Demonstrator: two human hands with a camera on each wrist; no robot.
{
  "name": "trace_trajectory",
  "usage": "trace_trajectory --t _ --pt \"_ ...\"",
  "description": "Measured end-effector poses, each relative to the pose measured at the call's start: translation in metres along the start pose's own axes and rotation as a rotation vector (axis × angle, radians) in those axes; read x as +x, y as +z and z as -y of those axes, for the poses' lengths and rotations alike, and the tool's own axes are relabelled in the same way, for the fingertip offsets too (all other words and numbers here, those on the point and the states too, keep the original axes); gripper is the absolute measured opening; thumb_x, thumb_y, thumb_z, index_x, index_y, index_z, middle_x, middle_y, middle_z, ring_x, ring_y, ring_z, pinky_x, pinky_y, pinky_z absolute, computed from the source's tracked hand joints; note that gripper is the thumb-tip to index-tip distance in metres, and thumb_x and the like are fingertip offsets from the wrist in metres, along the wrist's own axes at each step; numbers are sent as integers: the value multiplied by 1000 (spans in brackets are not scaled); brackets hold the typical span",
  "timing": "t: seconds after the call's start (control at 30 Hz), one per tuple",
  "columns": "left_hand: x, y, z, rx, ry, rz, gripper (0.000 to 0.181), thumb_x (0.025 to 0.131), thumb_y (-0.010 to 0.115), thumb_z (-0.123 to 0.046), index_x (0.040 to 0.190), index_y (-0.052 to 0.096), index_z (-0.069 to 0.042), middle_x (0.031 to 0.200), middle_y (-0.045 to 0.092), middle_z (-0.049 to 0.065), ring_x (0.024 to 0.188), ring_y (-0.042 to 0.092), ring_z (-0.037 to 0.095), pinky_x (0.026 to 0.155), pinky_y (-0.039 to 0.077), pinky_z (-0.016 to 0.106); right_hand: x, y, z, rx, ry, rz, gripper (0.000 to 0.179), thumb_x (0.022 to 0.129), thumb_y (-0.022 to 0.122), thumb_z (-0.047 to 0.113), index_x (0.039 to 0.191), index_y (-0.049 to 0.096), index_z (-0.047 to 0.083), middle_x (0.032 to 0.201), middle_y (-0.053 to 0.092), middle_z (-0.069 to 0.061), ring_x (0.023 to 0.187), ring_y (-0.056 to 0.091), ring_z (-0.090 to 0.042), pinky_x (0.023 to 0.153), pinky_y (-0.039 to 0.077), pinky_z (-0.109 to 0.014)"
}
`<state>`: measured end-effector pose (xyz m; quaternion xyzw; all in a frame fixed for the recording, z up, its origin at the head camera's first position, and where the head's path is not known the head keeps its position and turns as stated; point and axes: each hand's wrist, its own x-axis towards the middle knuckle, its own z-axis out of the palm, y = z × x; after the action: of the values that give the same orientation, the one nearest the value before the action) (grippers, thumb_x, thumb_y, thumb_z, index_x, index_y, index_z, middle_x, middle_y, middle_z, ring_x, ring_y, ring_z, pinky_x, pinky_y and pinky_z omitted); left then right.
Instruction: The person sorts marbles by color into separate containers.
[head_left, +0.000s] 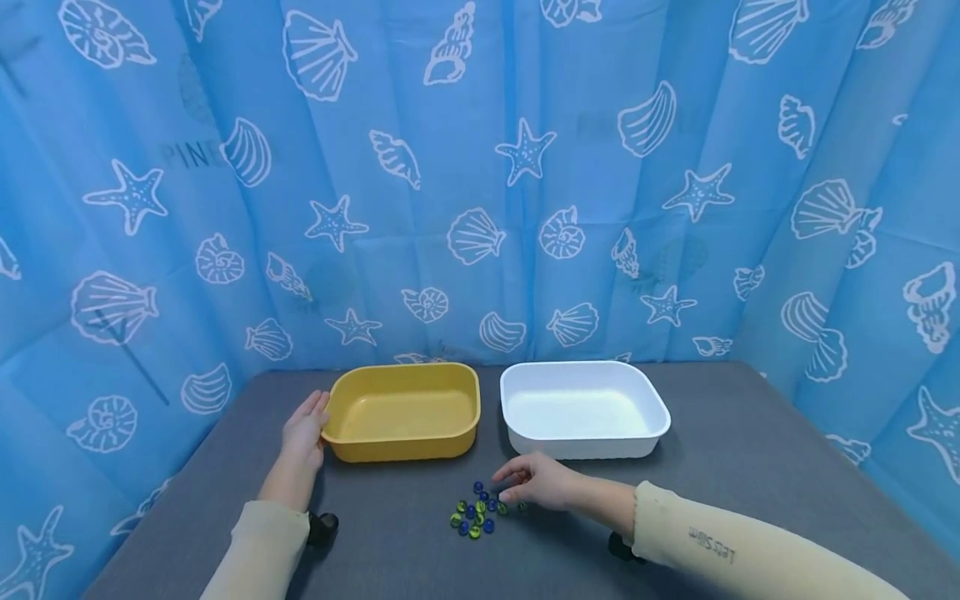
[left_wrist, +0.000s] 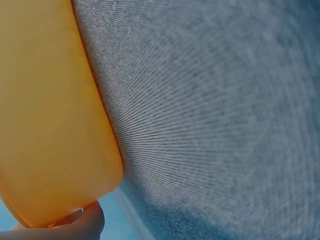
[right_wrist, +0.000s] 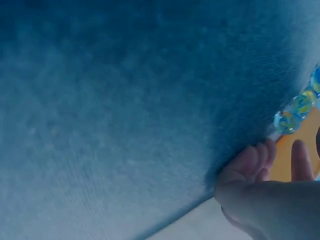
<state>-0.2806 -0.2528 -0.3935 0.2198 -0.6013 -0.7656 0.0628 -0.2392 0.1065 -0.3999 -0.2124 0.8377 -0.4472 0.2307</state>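
Observation:
My left hand (head_left: 303,429) touches the left end of a yellow plastic basin (head_left: 405,450), its fingers lying along the outer side by the rim. In the left wrist view, fingertips (left_wrist: 92,220) rest against the basin's wall (left_wrist: 55,115). My right hand (head_left: 543,483) hovers at the right edge of a group of blue and yellow-green glass marbles (head_left: 480,506), fingers loosely bent, thumb apart from them. Nothing shows between its fingers. In the right wrist view, several marbles (right_wrist: 302,102) lie just beyond the fingertips (right_wrist: 270,150).
A white plastic basin (head_left: 585,448) stands to the right of the yellow one, a narrow gap between them. Both sit at the back of a grey cloth-covered table (head_left: 405,542), before a blue curtain (head_left: 480,183) printed with shells and starfish.

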Motion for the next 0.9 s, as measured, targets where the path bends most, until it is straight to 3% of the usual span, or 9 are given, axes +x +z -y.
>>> trace_trajectory --t 0.33,0.57,0.9 --pt "0 0 1 0 8 1 53 106 32 -4 156 18 -14 159 21 1 146 16 18 115 19 36 8 2 -3 -64 46 -47 14 88 71 6 101 74 6 89 64 1 82 55 -15 73 48 -34" --pt "2 2 3 5 19 -35 52 106 32 -6 156 19 -15 158 23 1 145 18 19 115 20 38 12 4 -1 -83 75 -83 13 85 73 3 97 75 6 88 65 1 80 56 -14 73 49 -34" --pt "-1 1 0 2 10 -14 51 106 32 -7 156 20 -14 158 23 1 145 18 17 114 22 36 14 5 3 -103 109 -89 14 83 74 2 96 76 7 88 68 0 80 59 -14 77 50 -36"
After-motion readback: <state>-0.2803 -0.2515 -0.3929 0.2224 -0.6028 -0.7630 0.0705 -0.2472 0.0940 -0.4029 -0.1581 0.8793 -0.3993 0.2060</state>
